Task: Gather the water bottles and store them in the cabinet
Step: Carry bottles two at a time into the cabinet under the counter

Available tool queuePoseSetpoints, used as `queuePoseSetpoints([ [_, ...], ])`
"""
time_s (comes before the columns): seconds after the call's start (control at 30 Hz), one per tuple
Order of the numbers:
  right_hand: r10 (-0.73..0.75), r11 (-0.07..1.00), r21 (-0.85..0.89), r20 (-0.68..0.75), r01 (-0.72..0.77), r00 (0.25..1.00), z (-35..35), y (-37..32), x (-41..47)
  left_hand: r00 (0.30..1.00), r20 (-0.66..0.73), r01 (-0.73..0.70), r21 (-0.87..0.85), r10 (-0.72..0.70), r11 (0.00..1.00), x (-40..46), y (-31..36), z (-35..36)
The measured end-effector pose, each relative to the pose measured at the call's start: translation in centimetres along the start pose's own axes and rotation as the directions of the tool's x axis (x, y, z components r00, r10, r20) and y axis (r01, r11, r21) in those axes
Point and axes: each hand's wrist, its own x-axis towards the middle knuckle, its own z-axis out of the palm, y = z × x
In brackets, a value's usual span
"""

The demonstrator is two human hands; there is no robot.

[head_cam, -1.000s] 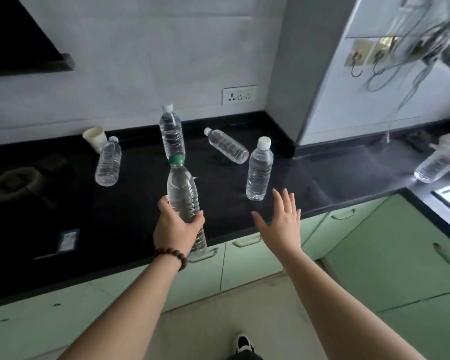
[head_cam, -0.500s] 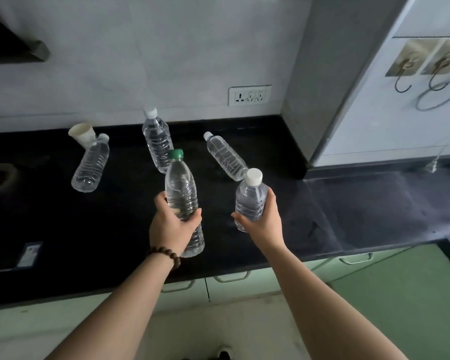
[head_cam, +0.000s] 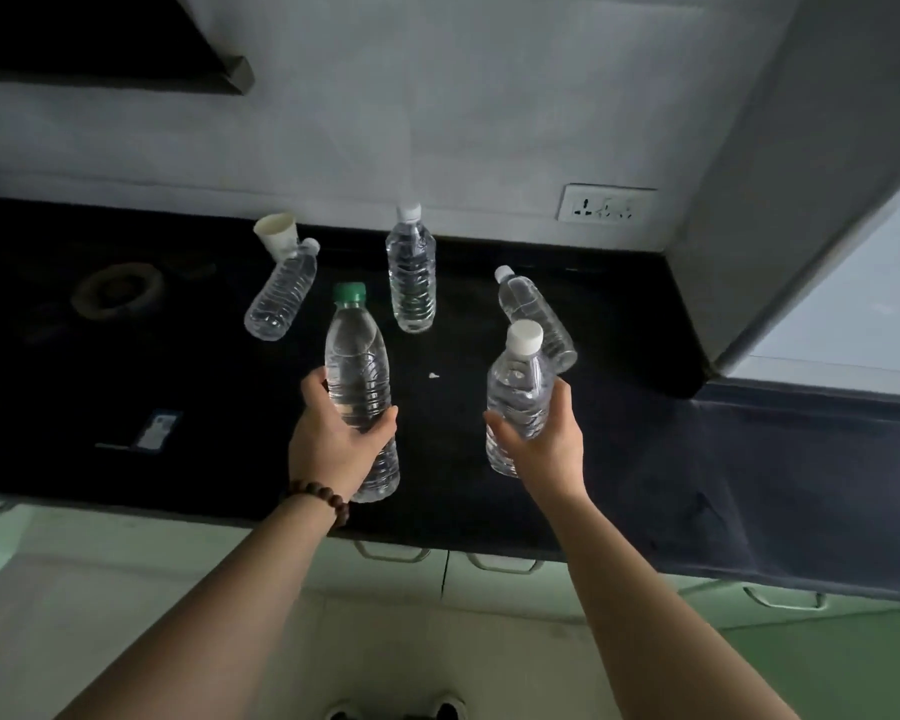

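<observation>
Bottles: gather step in hand. left hand [head_cam: 333, 439] fingers wrapped on green-cap bottle [head_cam: 357, 376], right hand [head_cam: 546, 439] fingers wrapped on white-cap bottle [head_cam: 518, 392], both upright, lifted over black tabletop [head_cam: 645, 459]. Three left on tabletop: upright bottle [head_cam: 410, 272] near wall, lying bottle [head_cam: 281, 293] beside paper cup [head_cam: 277, 233], lying bottle [head_cam: 533, 314] right. All clear, ribbed, look full. Both hands occupied, so next: carry pair to cabinet; which cabinet, cannot tell

Both arms reached forward, forearms bare, beads at the left wrist. The left hand [head_cam: 338, 440] and the right hand [head_cam: 546, 443] were each curled closed, thumbs inward, knuckles down.
</observation>
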Motion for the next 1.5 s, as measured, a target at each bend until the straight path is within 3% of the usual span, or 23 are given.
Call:
queuePoseSetpoints([
  [0.2,-0.133,0.991,0.057,0.189,0.125,0.973,6.8,-5.1,-1.6,0.977,-0.167,0.132,-0.009,-0.131,0.991,-1.8,-4.3,-6.9],
  [0.4,-0.220,0.975,0.117,0.426,0.187,0.878,15.3,-10.2,-7.0,0.903,-0.350,0.241,-0.062,-0.247,0.969,-5.2,-10.3,-15.7],
  [0.7,-0.305,0.951,0.186,0.689,0.247,0.657,29.3,-15.7,-23.0,0.689,-0.561,0.450,-0.166,-0.460,0.877,-15.5,-22.6,-31.1],
  [0.93,-0.329,0.940,0.231,0.803,0.249,0.497,40.6,-19.0,-40.1,0.536,-0.642,0.603,-0.162,-0.547,0.781,-27.1,-33.7,-44.7],
  [1.17,-0.436,0.888,0.335,0.830,0.315,0.347,48.2,-23.5,-52.3,0.432,-0.698,0.633,-0.216,-0.571,0.744,-33.9,-40.6,-55.1],
  [1.5,-0.467,0.856,0.354,0.842,0.378,0.269,62.8,-28.0,-57.6,0.348,-0.711,0.668,-0.270,-0.612,0.694,-32.4,-50.8,-64.8],
])
